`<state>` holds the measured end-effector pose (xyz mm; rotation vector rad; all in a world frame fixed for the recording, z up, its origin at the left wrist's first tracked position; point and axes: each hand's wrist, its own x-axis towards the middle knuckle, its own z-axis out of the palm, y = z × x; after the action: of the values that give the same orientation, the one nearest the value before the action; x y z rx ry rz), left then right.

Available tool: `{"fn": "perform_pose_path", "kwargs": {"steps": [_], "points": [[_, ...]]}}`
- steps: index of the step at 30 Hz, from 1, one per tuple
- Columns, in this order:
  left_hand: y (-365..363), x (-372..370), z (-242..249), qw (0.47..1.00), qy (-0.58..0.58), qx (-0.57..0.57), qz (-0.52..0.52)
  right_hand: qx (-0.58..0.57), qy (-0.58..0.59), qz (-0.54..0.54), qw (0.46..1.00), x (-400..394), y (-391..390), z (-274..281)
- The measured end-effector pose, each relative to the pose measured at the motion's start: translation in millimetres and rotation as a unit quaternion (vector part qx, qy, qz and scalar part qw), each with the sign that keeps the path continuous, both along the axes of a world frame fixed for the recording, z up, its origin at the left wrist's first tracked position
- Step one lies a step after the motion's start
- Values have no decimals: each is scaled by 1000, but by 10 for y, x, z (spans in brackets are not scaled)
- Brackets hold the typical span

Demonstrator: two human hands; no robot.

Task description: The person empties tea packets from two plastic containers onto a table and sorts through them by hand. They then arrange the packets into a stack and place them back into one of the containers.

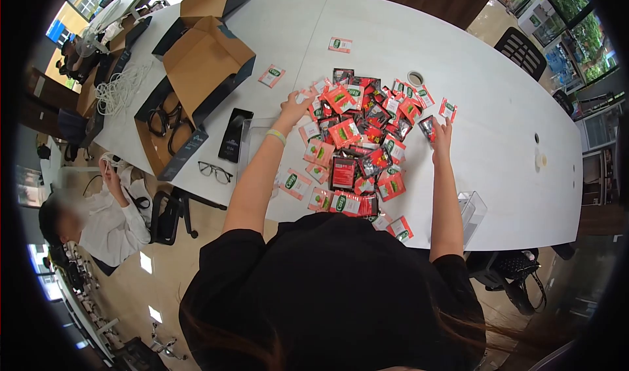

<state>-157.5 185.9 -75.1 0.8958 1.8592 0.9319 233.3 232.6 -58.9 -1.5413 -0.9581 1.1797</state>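
A heap of small sachets (pixel 345 133), some pink-and-white with a green label and others black-and-red, is spread over the white table in front of me. My left hand (pixel 296 107) is at the heap's left edge, its fingers closed on a pale pink sachet (pixel 304 97). At the right side of the heap, my right hand (pixel 442 139) grips a dark sachet (pixel 427 128) between its fingers. A pink sachet (pixel 448 109) lies just beyond that hand. Two more lie apart from the heap, a left sachet (pixel 272 76) and a far sachet (pixel 340 44).
On the left are an open cardboard box (pixel 208 53) with black cables, a black phone (pixel 236 135) and glasses (pixel 215 172). A clear tray (pixel 247 149) is under my left forearm; another clear tray (pixel 474 215) stands at the right edge. A seated person (pixel 111 220) is at left.
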Motion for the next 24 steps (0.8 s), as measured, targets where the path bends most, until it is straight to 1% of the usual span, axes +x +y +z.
{"fn": "perform_pose_path", "kwargs": {"steps": [1, 2, 3, 4, 5, 6, 7, 8, 9, 10, 11, 12, 13, 14, 15, 16, 17, 18, 19, 20, 22, 23, 24], "points": [[46, -4, -20, 999, 33, -16, 0, 8, -26, 31, 999, 16, 74, -32], [90, -20, -36, 997, 67, -31, 1, 8, -25, 32, 999, 1, 149, -102], [126, -13, -61, 997, 68, -31, 3, 22, -96, 90, 991, -44, 216, -215], [166, 32, -61, 989, 132, -66, -29, 39, -166, 148, 974, -87, 316, -375], [211, 84, -55, 974, 194, -101, -58, 78, -229, 165, 956, -173, 367, -601], [252, 130, -106, 976, 182, -88, -82, 119, -290, 181, 932, -295, 359, -760], [308, 176, -191, 977, 170, -75, -104, 70, -344, 180, 919, -489, 258, -692], [379, 244, -269, 985, 106, -38, -127, 19, -395, 179, 901, -723, 104, -591], [421, 334, -323, 988, 42, -4, -151, 44, -399, 188, 896, -865, 14, -614], [418, 451, -336, 988, 45, -6, -146, 68, -402, 196, 892, -999, -61, -638], [387, 586, -337, 987, -24, 22, -159, 70, -410, 180, 891, -1142, -159, -522], [357, 680, -327, 979, -91, 50, -174, 69, -406, 182, 893, -1212, -181, -530], [322, 752, -305, 979, -90, 47, -175, 103, -316, 180, 926, -1255, -195, -540], [276, 841, -258, 970, -196, 40, -137, 135, -224, 175, 949, -1285, -224, -508], [227, 924, -207, 948, -302, 33, -98, 116, -133, 166, 970, -1300, -239, -469], [161, 982, -107, 946, -305, 30, -104, 114, -136, 160, 971, -1285, -266, -400], [91, 1016, 18, 929, -355, 47, -94, 99, -5, 141, 985, -1268, -294, -317], [52, 1044, 84, 909, -404, 64, -83, 84, 128, 119, 981, -1252, -328, -234], [104, 1043, -167, 906, -407, 87, -74, 131, 133, 98, 978, -1243, -397, -57], [38, 1070, 19, 906, -408, 85, -76, 117, 104, 76, 985, -1187, -407, -38], [-93, 1084, 363, 903, -414, 81, -85, 146, 124, 60, 980, -998, -478, 117], [-102, 1054, 370, 922, -375, 62, -80, 176, 110, 34, 978, -953, -470, 166], [-117, 1009, 376, 921, -376, 61, -79, 122, 215, -26, 969, -891, -505, 213]]}}
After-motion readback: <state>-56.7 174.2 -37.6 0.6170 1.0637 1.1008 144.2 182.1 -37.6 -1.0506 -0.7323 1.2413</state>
